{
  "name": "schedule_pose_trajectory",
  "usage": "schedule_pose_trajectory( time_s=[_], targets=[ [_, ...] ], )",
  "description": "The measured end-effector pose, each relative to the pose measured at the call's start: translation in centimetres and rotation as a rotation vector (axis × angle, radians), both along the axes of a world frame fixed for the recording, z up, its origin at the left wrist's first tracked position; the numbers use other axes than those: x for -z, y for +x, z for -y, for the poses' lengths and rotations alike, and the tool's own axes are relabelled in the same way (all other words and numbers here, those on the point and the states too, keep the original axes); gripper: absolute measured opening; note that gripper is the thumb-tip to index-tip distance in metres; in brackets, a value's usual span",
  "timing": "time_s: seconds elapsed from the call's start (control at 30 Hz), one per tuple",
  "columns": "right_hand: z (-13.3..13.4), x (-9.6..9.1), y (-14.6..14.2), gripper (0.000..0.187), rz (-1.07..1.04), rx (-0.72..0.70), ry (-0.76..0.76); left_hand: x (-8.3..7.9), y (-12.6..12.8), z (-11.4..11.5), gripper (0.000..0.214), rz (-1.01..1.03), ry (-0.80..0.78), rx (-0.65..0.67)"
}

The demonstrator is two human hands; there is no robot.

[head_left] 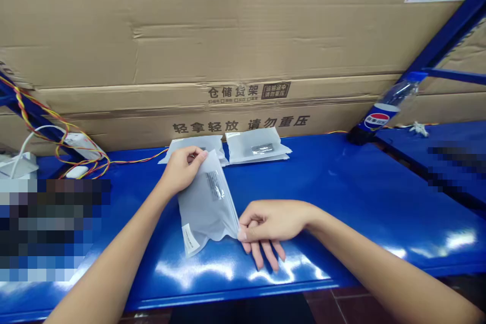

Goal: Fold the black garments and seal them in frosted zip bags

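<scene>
Huge brown corrugated cardboard cartons [243, 45] printed with dark Chinese characters stand along the far side, well beyond the hands, apparently stored on edge against the back of the glossy blue metal surface [341, 197], which leaves its front free for handwork. On that surface, the hands work on a translucent frosted plastic bag [207, 212], lifted at an angle between them. The left hand [182, 169] is closed around its upper corner, while the right hand [271, 223] sits low and nearly closed, pinching the lower corner with its fingers resting on the metal; this two-point hold seems to keep the soft film taut. Just beyond the left hand, two similar bags [258, 146] lie flat, side by side and within easy reach. Far to the right of the hands, a clear Pepsi bottle [383, 106] leans against a blue upright. Left of the left hand, red-and-yellow twisted wires [81, 159] trail near a white mouse [78, 172]. A dark strip [214, 185] shows through the held bag, above its small white label [190, 239].
</scene>
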State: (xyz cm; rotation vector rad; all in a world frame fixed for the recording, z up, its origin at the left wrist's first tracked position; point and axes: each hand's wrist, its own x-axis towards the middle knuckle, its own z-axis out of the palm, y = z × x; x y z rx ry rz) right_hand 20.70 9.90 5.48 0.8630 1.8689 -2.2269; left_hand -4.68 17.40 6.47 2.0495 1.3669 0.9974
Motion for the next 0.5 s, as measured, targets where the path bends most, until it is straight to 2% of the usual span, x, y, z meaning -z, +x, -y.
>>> schedule_pose_trajectory(
  time_s=[0.03,0.07,0.1,0.17,0.23,0.37,0.5],
  targets=[
    [0.0,-0.1,0.1,0.053,0.029,-0.021,0.029,0.1,-0.1,-0.1,0.037,0.000,0.005,-0.006],
    [-0.1,-0.1,0.1,0.055,0.054,0.016,0.097,0.1,-0.1,-0.1,0.036,-0.002,0.007,-0.008],
    [-0.2,-0.1,0.1,0.056,0.064,0.115,0.200,0.2,0.0,-0.1,0.036,-0.005,0.008,-0.006],
    [-0.5,-0.1,0.1,0.049,0.028,0.404,0.422,0.3,0.2,0.1,0.036,-0.013,0.007,0.010],
    [-0.7,0.1,-0.1,0.036,-0.048,0.594,0.518,0.3,0.5,0.4,0.037,-0.021,0.010,0.030],
    [-0.8,0.7,-0.7,0.031,-0.047,0.588,0.456,0.5,1.6,1.3,0.035,-0.037,0.023,0.069],
    [-0.4,1.4,-1.2,0.034,0.003,0.610,0.472,1.0,3.0,2.6,0.032,-0.052,0.031,0.103]
  ],
)
